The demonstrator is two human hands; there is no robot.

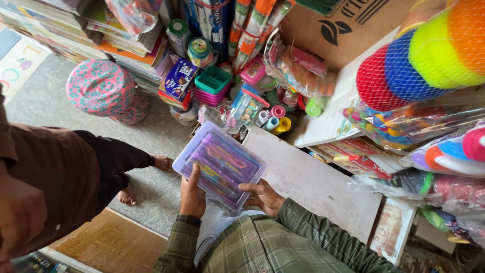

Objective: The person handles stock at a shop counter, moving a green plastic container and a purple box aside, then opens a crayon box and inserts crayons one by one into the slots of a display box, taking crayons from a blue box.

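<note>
At the near edge of the view, both of the person's hands hold one flat clear plastic box (220, 165) of purple packets, tilted above the near corner of a worn white bench (313, 184). The left hand (192, 196) is closed around the box's near left edge, thumb on top and fingers hidden beneath. The right hand (264, 196) is cupped at the box's near right corner, fingers curled under it and thumb against the rim. Green plaid sleeves (262, 245) run back from both wrists.

To the left stands another person in a brown garment (40, 187), barefoot on a grey floor (45, 101), beside a brown mat (113, 242).

Just beyond the box, small rolls of tape (275, 119) in pink, blue and yellow lie among bagged goods, with a stack of green and pink trays (213, 85) behind them. Farther left sits a round stool covered in pink and green patterned cloth (103, 90), and behind it piles of books (76, 28). At the right, a net bag of bright plastic bowls (419, 58) hangs over packets of toys, with a cardboard carton (343, 25) at the back.
</note>
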